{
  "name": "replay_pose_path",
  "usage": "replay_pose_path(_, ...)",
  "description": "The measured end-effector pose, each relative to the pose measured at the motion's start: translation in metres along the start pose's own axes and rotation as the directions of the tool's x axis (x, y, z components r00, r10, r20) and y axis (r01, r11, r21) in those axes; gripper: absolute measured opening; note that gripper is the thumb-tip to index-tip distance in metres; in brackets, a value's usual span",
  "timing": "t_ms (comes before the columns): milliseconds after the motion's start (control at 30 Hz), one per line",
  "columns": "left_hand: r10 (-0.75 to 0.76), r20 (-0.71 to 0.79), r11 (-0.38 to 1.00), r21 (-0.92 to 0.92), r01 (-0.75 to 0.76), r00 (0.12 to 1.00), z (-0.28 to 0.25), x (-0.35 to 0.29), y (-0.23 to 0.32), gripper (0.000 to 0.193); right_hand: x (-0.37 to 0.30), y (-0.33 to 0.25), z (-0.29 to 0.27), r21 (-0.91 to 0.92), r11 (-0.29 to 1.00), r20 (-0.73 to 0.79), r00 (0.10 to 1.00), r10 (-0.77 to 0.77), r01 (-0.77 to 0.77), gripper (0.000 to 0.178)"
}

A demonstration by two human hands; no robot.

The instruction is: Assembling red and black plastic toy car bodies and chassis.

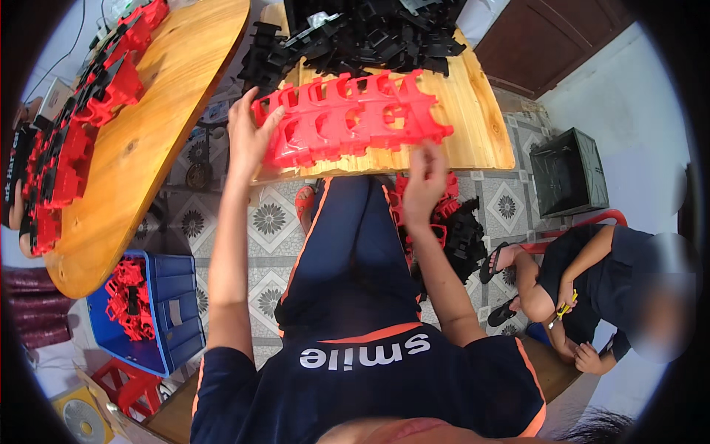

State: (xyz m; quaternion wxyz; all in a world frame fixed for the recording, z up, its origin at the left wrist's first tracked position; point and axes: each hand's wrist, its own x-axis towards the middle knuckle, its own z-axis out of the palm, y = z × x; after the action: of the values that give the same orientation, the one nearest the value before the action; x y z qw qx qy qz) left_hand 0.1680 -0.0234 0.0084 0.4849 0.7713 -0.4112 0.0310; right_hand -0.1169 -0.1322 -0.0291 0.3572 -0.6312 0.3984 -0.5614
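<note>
A long red plastic frame (344, 122), with rows of curved cut-outs, lies tilted at the front edge of the wooden table (484, 122) before me. My left hand (250, 133) grips its left end, thumb on top and fingers round the far side. Just below the frame's right end hovers my right hand (427, 177); its fingers are smeared by motion, so their grip is unclear. Behind the frame, a heap of black plastic parts (377, 41) covers the back of the table.
At left, another wooden table (159, 122) carries a row of red and black assemblies (74, 159). A blue crate (174, 318) below holds red parts. Red and black parts (464, 229) lie by my right leg. A seated person (592, 281) at right holds yellow-handled pliers (566, 307). Beyond stands a dark crate (569, 174).
</note>
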Motion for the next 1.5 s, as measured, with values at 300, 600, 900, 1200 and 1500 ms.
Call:
replay_pose_path(300, 0.546, 0.186, 0.664, 0.498, -0.558, 0.817, 0.114, -0.075, 0.102, 0.056, 0.105, 0.027, -0.027, 0.016, 0.973, 0.359, 0.91, 0.209, -0.23, 0.034)
replay_pose_path(600, 0.107, 0.208, 0.684, -0.725, 0.08, 0.972, 0.078, -0.091, 0.166, 0.102, 0.064, -0.058, -0.066, 0.031, 0.679, 0.486, 0.583, -0.651, 0.733, 0.022)
replay_pose_path(900, -0.361, 0.376, -0.123, -0.927, 0.355, 0.854, 0.02, -0.113, 0.125, 0.093, 0.17, -0.099, 0.098, 0.204, 0.914, 0.45, 0.796, -0.405, 0.35, 0.012)
replay_pose_path(1200, -0.294, 0.378, -0.104, -0.926, 0.364, 0.878, 0.011, -0.131, 0.106, 0.097, 0.271, -0.057, 0.259, -0.33, 0.635, 0.769, 0.59, -0.248, 0.698, 0.021)
replay_pose_path(1500, -0.133, 0.494, -0.193, -0.864, 0.466, 0.859, 0.006, -0.133, 0.097, 0.092, 0.238, -0.073, 0.157, -0.136, 0.728, 0.551, 0.662, -0.508, 0.672, 0.024)
